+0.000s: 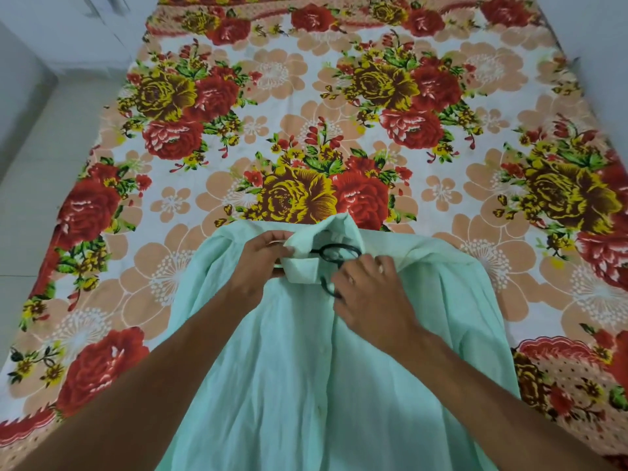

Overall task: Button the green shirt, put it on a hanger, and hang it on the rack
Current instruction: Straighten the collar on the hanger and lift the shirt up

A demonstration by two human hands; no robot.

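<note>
Two bare forearms reach up from the bottom corners of the frame and meet at the centre, over the shirt (pixel 289 385). It is pale green and lies flat on its back on the bed, with its hem running off the bottom edge and its collar pointing away, just below the middle of the frame. Its front placket runs straight down the centre and looks closed, with small pale buttons faintly visible along it.

At the collar, the left hand (pixel 261 263) has its fingers curled into the cloth and grips the left side of the bunched-up collar. Just to its right, the right hand (pixel 370 294) lies knuckles up on the shirt's chest, fingers curled round the black stem of the hanger (pixel 339 252). The hanger's dark hook loops out of the neck opening between the two hands; the rest of it is hidden inside the shirt, whose shoulders spread wide to either side.

Under the shirt, a sheet (pixel 339 130) printed with big red and yellow roses and peach flowers on white covers the bed across most of the frame. Pale floor (pixel 40 185) shows down the left edge, and white surfaces fill the upper left corner.
</note>
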